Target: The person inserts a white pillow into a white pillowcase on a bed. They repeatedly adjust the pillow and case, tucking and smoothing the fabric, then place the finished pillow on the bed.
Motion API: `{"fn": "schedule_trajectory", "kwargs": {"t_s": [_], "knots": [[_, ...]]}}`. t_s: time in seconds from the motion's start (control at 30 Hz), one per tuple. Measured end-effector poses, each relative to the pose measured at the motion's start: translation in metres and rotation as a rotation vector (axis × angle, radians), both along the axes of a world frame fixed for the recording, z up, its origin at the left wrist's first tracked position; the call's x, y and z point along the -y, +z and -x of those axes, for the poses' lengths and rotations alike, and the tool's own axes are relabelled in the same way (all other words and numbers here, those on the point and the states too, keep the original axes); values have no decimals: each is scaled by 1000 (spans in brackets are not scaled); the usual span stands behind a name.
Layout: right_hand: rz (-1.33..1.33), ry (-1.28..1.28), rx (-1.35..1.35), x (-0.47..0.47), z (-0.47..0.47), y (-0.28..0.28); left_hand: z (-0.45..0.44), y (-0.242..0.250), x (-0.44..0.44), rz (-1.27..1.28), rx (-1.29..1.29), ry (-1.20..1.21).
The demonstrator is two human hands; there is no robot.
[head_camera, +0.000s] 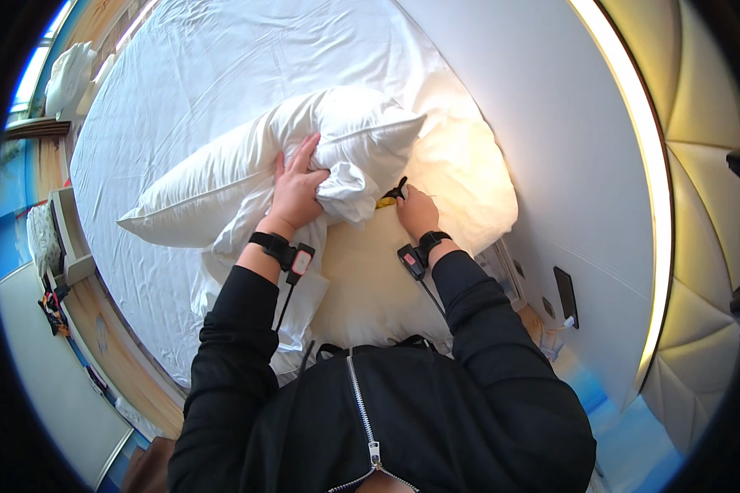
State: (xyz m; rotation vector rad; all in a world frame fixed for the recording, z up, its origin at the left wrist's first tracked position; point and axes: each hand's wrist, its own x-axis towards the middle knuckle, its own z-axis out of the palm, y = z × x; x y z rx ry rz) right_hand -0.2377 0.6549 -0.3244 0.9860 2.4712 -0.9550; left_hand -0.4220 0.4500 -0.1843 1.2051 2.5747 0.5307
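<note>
A white pillow (222, 179) lies slantwise across the round bed, with a bunched white cloth (348, 191) against its near side. Spread fingers of my left hand (297, 188) rest on the pillow, the thumb at the bunched cloth. My right hand (417, 208) pinches a small black item (397, 190) by the pillow's right end; what it is cannot be told. A yellow piece (385, 202) shows beside it. Below both hands is a second, cream-lit pillow (370, 277), partly under the first pillow and the loose cloth.
The bed's white sheet (179, 74) stretches away beyond the pillows. On the right stand a pale wall (530, 123) with a light strip and a padded panel (703, 203). At the left are a shelf unit (74, 246) and folded white bedding (69, 77).
</note>
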Motion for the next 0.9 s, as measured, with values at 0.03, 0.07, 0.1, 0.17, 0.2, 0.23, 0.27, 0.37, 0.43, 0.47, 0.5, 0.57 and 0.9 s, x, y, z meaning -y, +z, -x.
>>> {"fn": "schedule_trajectory", "kwargs": {"t_s": [0.03,0.07,0.1,0.17,0.2,0.23,0.27,0.37,0.43,0.47,0.5,0.57,0.9], "knots": [[16,-34,32,1,6,-5,-3,-2,1,8,32,-1],[31,-79,67,2,16,-11,-2,-4,2,-12,16,1],[60,-93,112,3,24,-17,-3,-6,2,24,32,7],[127,-145,192,4,34,-29,-2,-9,3,-4,37,8],[146,-67,123,5,34,-35,-3,-9,2,-14,41,18],[125,-2,108,6,36,-39,-1,-9,3,-11,45,7],[165,74,108,5,31,-42,-2,-9,2,-19,44,4],[92,-29,-11,9,21,-36,-2,-8,3,-24,51,-1],[50,-257,-387,13,16,-18,-2,-7,2,-18,55,2],[23,-298,-461,10,15,-5,-2,-7,2,-13,55,7],[23,-367,-504,4,13,10,-3,-6,1,-22,57,6],[-141,-331,-626,-5,11,47,-3,-5,1,-1,66,10],[-139,213,-1144,11,105,216,-9,3,7,-132,123,11]]}}
